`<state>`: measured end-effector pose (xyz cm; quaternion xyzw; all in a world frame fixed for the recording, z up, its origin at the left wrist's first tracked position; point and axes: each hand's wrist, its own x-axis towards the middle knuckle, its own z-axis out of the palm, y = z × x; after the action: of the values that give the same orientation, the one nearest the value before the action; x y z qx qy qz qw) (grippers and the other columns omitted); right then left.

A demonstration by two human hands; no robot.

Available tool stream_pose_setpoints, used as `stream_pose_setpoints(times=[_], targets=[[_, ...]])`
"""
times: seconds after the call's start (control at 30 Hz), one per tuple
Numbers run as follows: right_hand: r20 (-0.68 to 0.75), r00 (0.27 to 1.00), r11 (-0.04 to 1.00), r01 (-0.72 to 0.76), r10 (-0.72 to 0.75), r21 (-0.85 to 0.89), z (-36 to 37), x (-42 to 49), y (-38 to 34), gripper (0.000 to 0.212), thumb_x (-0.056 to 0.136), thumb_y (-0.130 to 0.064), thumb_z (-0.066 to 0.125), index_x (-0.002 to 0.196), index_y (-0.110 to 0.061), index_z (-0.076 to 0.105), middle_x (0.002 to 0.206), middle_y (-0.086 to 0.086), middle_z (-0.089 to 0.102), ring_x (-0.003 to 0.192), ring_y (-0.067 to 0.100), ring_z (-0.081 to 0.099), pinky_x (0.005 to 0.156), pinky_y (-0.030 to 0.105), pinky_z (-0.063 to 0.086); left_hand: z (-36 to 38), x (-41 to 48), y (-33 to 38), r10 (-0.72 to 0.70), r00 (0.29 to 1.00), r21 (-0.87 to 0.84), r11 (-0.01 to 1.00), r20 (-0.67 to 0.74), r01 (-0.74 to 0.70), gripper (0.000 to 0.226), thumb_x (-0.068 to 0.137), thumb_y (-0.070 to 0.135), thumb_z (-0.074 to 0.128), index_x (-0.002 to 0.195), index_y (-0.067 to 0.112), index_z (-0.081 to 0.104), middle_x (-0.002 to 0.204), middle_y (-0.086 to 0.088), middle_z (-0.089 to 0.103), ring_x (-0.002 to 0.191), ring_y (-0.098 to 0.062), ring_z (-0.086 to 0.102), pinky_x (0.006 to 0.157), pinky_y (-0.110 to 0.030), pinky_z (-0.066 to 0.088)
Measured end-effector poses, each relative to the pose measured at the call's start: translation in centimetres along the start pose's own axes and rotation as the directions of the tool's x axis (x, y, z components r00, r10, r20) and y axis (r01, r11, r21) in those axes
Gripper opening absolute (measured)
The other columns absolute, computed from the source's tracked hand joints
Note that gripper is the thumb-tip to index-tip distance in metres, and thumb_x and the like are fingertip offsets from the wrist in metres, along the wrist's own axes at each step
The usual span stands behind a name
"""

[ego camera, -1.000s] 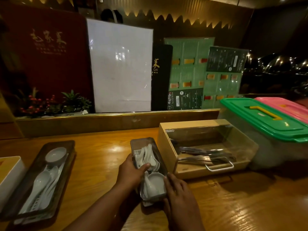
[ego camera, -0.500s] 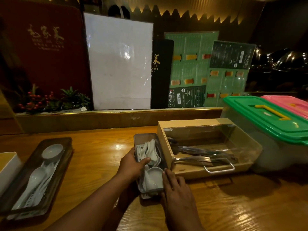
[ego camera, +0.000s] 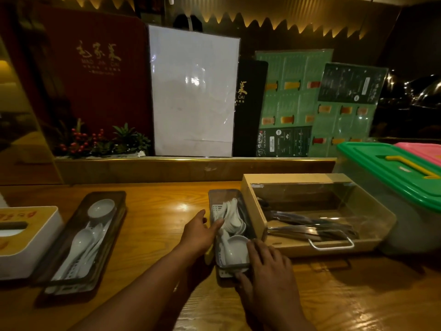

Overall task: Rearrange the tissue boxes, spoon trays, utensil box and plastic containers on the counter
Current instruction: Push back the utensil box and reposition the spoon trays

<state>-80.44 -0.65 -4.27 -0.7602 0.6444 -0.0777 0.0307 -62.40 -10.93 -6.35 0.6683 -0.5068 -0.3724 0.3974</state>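
2 hands clamp the narrow dark spoon tray point(ego camera: 235, 265) beside the wooden clear-lidded utensil box point(ego camera: 310, 211).
Left hand point(ego camera: 199, 232) grips its left wall, right hand point(ego camera: 267, 271) its near end; long axis points away.

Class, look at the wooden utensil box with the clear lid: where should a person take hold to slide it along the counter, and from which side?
Grip the wooden utensil box with the clear lid by its wooden end walls, reaching from the near side. The metal handle probably only lifts the lid.
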Motion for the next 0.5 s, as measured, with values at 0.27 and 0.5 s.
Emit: stream_pose_setpoints(times=[0.27,0.5], targets=[[-0.36,0.924,0.931,0.238,-0.129,0.277,1.5,0.2,-10.1,0.043,0.084,-0.054,0.057,0.117,-0.026,0.059,0.114,-0.001,0.056,0.107,0.02,0.051,0.094,0.041,0.044,-11.4,-1.8,-2.6,0.183,0.983,0.293,0.939,0.013,-0.178,0.052,0.085,0.036,0.076,0.133,0.025,0.06,0.133,0.004,0.064,0.113,-0.013,0.063,0.085,-0.028,0.051],[0.036,0.903,0.839,0.383,-0.429,0.387,4.4,0.9,-24.5,0.087,0.079,-0.064,0.06,0.15,-0.043,0.014,0.157,0.002,0.019,0.135,0.029,0.029,0.108,0.04,0.031,-24.3,-2.6,-6.1,0.264,0.954,0.439,0.881,-0.142,-0.178,0.048,0.083,0.036,0.076,0.128,0.022,0.064,0.129,-0.004,0.066,0.117,-0.024,0.061,0.087,-0.031,0.048]])
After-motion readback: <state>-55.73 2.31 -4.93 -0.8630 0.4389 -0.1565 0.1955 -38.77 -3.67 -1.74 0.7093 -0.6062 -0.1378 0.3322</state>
